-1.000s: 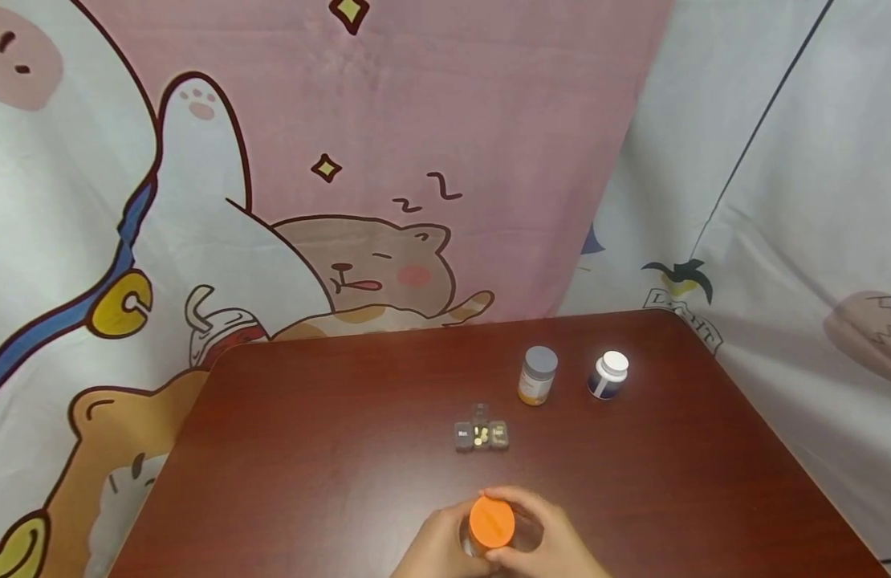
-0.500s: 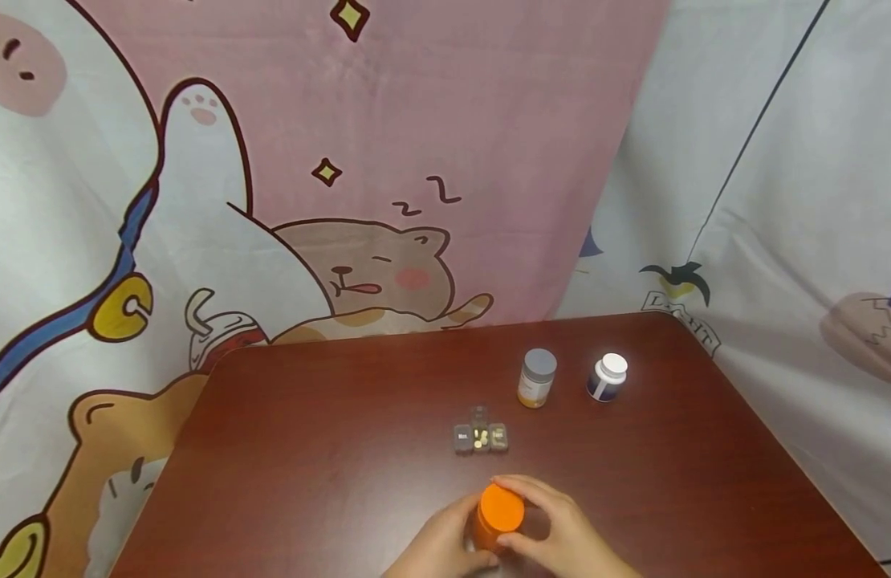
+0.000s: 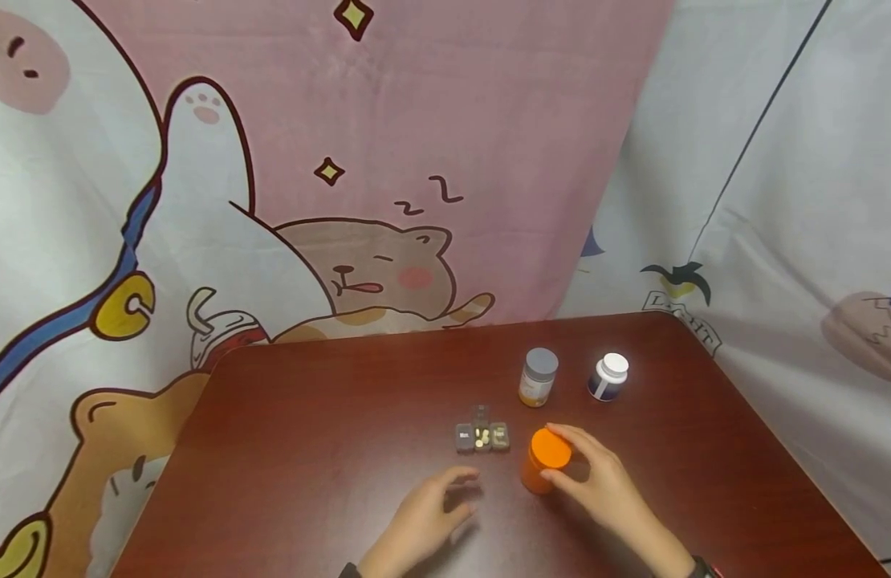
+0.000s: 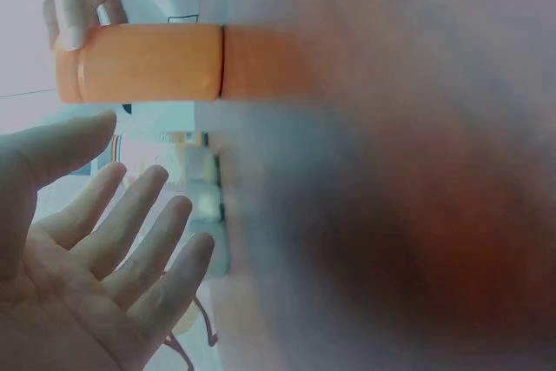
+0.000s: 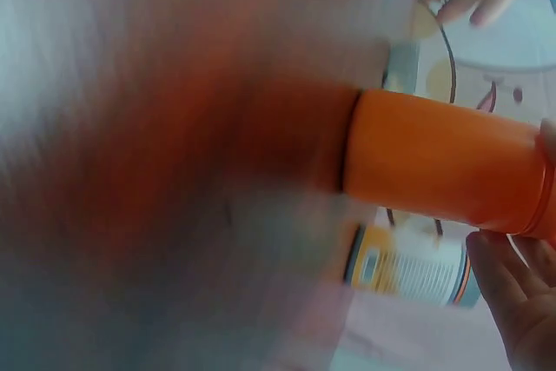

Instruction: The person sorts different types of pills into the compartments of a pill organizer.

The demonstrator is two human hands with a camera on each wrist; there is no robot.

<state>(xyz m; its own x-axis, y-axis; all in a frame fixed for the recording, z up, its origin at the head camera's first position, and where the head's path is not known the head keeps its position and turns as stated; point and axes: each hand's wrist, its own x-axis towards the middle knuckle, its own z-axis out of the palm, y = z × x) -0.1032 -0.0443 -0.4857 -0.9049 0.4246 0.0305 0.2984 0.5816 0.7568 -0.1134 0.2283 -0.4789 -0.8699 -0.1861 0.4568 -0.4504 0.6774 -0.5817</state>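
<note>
An orange pill bottle [image 3: 536,474] stands upright on the brown table, and its base meets the tabletop in both wrist views. My right hand [image 3: 610,491] pinches it around the orange cap [image 3: 550,448] between thumb and fingers. Left of it my left hand [image 3: 422,520] is apart from the bottle, its fingers spread and slightly bent with nothing in them. Just beyond the hands lies a small pill organizer [image 3: 464,437] of clear grey boxes. Its middle lid is up, and pale pills [image 3: 482,438] show inside.
Behind the organizer stands a grey-capped bottle [image 3: 538,377] with a white and yellow label. A white-capped bottle [image 3: 608,377] with a dark label stands to its right. A printed cartoon cloth [image 3: 388,104] hangs behind the table's far edge.
The orange bottle has moved forward and right, from between both hands to beside the organizer, with my right hand on it. My left hand has let go of it and come away leftward.
</note>
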